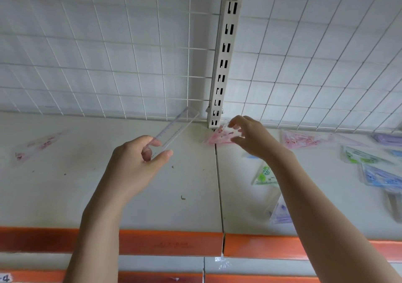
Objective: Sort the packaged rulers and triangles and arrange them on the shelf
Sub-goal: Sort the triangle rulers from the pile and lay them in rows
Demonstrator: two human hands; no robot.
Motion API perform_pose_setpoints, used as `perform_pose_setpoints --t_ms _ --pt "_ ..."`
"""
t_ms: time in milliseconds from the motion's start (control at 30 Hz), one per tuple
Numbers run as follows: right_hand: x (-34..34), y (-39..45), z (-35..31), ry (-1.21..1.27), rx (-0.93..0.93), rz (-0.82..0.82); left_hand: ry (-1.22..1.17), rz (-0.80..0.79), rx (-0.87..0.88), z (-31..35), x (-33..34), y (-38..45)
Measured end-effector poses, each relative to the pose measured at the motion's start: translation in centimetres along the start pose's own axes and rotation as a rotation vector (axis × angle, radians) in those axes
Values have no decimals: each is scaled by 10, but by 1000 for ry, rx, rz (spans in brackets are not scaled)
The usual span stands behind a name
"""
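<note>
My left hand (pixel 139 158) pinches the near end of a clear packaged ruler (pixel 176 128), which slants up and away towards the wire back. My right hand (pixel 250 137) grips a pink packaged triangle (pixel 219 137) at the foot of the slotted upright, its corner close to the shelf seam. A pink ruler pack (pixel 37 145) lies flat at the far left of the white shelf (pixel 108 195). On the right section lie another pink triangle pack (pixel 304 139), green packs (pixel 265 174) (pixel 363 155), blue packs (pixel 382 177) and a purple one (pixel 280 214).
A white wire grid (pixel 108 54) forms the back wall. A slotted metal upright (pixel 224 65) splits the two shelf sections. Orange price strips (pixel 169 242) run along the front edge, with a lower shelf beneath. Small dark specks dot the left shelf.
</note>
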State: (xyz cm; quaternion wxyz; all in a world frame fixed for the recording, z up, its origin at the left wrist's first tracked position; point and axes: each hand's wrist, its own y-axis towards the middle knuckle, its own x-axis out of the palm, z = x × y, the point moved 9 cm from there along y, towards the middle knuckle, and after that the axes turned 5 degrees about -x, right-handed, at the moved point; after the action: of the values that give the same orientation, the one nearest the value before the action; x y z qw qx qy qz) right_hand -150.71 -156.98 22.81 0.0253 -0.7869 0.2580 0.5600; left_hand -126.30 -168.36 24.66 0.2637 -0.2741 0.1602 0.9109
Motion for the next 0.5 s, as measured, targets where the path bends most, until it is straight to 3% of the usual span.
perform_pose_setpoints --t_ms 333,433,500 --pt "16 17 11 -9 118 -46 27 -8 22 -14 -17 7" --pt "25 7 18 10 201 -153 38 -59 42 -12 -9 7" --pt "20 2 18 -12 215 -126 44 -119 75 -7 0 5"
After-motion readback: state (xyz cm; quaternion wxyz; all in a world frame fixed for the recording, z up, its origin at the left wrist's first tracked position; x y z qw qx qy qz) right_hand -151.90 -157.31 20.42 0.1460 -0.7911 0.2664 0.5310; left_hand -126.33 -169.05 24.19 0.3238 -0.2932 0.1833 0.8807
